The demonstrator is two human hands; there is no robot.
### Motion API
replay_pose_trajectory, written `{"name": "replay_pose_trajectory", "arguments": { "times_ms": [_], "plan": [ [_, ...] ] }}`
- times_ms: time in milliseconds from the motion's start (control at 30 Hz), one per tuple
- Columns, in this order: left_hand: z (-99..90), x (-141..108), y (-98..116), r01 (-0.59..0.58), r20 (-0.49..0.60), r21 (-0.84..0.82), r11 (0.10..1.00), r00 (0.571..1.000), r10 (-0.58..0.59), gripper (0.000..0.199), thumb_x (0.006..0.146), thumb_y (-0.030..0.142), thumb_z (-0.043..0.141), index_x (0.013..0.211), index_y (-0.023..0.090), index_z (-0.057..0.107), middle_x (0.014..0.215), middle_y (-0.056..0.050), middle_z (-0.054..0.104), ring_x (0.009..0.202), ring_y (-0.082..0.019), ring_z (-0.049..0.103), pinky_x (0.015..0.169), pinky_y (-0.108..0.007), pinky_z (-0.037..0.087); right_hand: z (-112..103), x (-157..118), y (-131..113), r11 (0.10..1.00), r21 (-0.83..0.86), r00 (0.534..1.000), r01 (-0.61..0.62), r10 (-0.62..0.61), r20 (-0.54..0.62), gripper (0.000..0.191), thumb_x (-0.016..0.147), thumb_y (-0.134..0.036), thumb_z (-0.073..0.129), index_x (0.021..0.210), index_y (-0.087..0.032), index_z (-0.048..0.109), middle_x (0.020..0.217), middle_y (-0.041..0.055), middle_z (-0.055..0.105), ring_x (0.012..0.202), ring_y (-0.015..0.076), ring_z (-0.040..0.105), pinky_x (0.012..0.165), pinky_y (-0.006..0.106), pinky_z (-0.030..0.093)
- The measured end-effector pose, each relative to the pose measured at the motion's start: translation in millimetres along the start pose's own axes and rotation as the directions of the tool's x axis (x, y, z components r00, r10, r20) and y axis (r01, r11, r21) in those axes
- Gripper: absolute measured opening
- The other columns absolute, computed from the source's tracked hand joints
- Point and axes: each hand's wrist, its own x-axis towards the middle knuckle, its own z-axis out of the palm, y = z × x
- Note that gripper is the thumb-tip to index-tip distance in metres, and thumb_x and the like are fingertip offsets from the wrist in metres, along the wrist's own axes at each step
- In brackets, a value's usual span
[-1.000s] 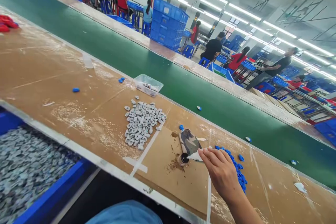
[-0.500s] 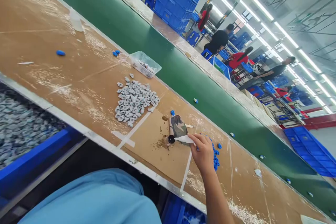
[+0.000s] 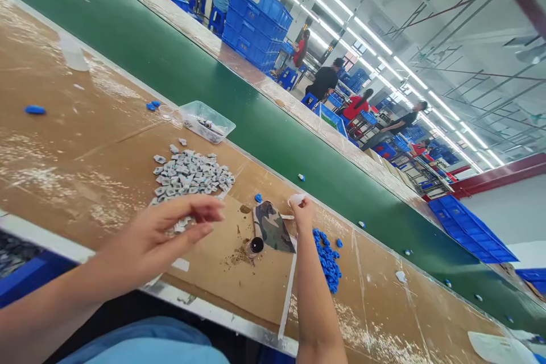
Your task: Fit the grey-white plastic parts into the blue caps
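A single view is given, taken from a camera worn on the head and aimed forward and down over the worktop. The frame is tilted, so that the worktop edge and the green conveyor belt are seen running diagonally from upper left to lower right. The left hand and right hand are caught close to the lens, low in the frame, with both forearms entering from the bottom edge. Beyond the fingers the belt is seen, and further off the hall with blue crates and ceiling lights. No second view is supplied.
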Motion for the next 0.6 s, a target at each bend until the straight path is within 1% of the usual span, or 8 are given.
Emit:
{"name": "replay_pose_trajectory", "arguments": {
  "times_ms": [67,133,267,333,367,433,500,600],
  "plan": [
    [14.6,2.4,-9.7,-0.021,0.13,-0.094,0.995,0.991,0.033,0.041,0.08,0.053,0.052,0.108,0.025,0.063,0.096,-0.003,0.07,0.09,-0.021,0.065,0.08,-0.027,0.055,2.9,4.9,5.6,0.998,-0.06,1.0,-0.022,0.022,0.005,0.021,0.082,-0.034,0.062,0.085,-0.014,0.059,0.079,-0.0008,0.062,0.069,0.0112,0.059,0.067,0.029,0.05],
    [29.0,2.6,-24.2,0.012,0.227,-0.101,0.995,0.974,0.011,0.044,0.079,0.053,0.052,0.108,0.024,0.064,0.092,-0.004,0.072,0.088,-0.022,0.067,0.077,-0.027,0.055,6.3,5.8,10.4,0.993,-0.112,0.999,-0.036,0.038,0.016,0.02,0.086,-0.034,0.06,0.087,-0.014,0.06,0.082,-0.0007,0.062,0.07,0.011,0.059,0.067,0.029,0.05],
    [49.0,-2.1,-54.2,0.032,0.273,-0.049,0.998,0.962,-0.018,0.047,0.077,0.055,0.051,0.108,0.022,0.065,0.093,-0.006,0.072,0.087,-0.023,0.067,0.078,-0.028,0.054,11.3,1.6,12.7,0.984,-0.178,0.999,-0.022,0.027,0.026,0.022,0.084,-0.031,0.062,0.097,-0.014,0.06,0.088,0.0009,0.064,0.075,0.0124,0.061,0.07,0.03,0.051],
    [54.3,-4.6,-64.1,0.02,0.279,-0.055,0.998,0.96,-0.004,0.048,0.078,0.055,0.05,0.109,0.021,0.065,0.094,-0.007,0.072,0.088,-0.024,0.067,0.079,-0.029,0.054,4.0,-1.9,11.2,0.979,-0.206,1.0,0.006,-0.001,0.024,0.026,0.085,-0.031,0.062,0.104,-0.015,0.059,0.098,0.0032,0.064,0.084,0.0149,0.062,0.076,0.034,0.052],
    [55.8,-5.5,-67.1,0.016,0.284,-0.054,0.998,0.959,-0.001,0.048,0.078,0.054,0.05,0.11,0.021,0.065,0.095,-0.007,0.072,0.088,-0.024,0.067,0.079,-0.029,0.054,-4.5,-3.8,10.9,0.975,-0.222,1.0,0.021,-0.017,0.02,0.027,0.085,-0.032,0.061,0.106,-0.015,0.058,0.104,0.0042,0.063,0.091,0.017,0.061,0.081,0.037,0.051],
    [56.5,-6.1,-69.6,0.015,0.288,-0.037,0.999,0.958,-0.004,0.047,0.079,0.052,0.049,0.109,0.019,0.065,0.096,-0.007,0.072,0.088,-0.024,0.067,0.079,-0.029,0.054,-32.7,-7.4,13.2,0.965,-0.258,0.999,0.042,-0.043,0.003,0.03,0.086,-0.033,0.06,0.11,-0.015,0.058,0.113,0.0054,0.06,0.104,0.0215,0.058,0.089,0.043,0.047],
    [54.9,-5.2,-69.4,0.014,0.277,-0.001,1.0,0.961,-0.013,0.046,0.078,0.05,0.049,0.106,0.017,0.066,0.095,-0.007,0.072,0.086,-0.023,0.068,0.079,-0.029,0.054,-72.6,-11.6,21.1,0.957,-0.288,0.999,0.045,-0.051,-0.016,0.028,0.089,-0.034,0.054,0.11,-0.015,0.058,0.117,0.0061,0.058,0.109,0.0225,0.055,0.093,0.046,0.045],
    [52.1,-1.9,-70.3,0.016,0.261,0.053,0.998,0.965,-0.029,0.044,0.076,0.049,0.047,0.097,0.017,0.068,0.094,-0.004,0.073,0.085,-0.021,0.068,0.079,-0.028,0.054,-136.1,-22.7,41.7,0.952,-0.304,0.999,0.014,-0.027,-0.04,0.029,0.09,-0.036,0.053,0.11,-0.016,0.058,0.117,0.007,0.058,0.106,0.0211,0.056,0.091,0.045,0.046]
  ]
}}
